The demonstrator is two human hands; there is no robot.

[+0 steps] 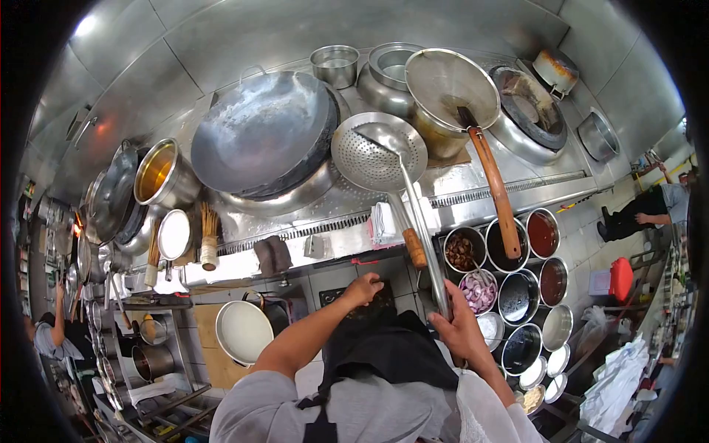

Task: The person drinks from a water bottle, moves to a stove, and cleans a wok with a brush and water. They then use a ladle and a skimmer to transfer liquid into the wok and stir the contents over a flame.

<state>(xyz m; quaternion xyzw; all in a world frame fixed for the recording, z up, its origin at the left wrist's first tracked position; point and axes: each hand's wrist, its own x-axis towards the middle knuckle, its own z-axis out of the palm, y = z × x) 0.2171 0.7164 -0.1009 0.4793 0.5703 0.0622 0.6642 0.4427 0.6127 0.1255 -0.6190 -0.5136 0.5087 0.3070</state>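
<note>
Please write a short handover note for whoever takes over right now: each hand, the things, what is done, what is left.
Left hand: at the front of the stove, below its edge; what it touches I cannot tell.
Right hand: grip closed on the ladle handle; ladle bowl rests in the perforated skimmer.
Wok: empty, tilted on its burner.
Done: ladle in hand. Left: wok holds nothing yet.

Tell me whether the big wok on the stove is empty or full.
Empty: the big wok shows only bare grey metal inside, with no food or liquid, and it sits tilted.
</note>
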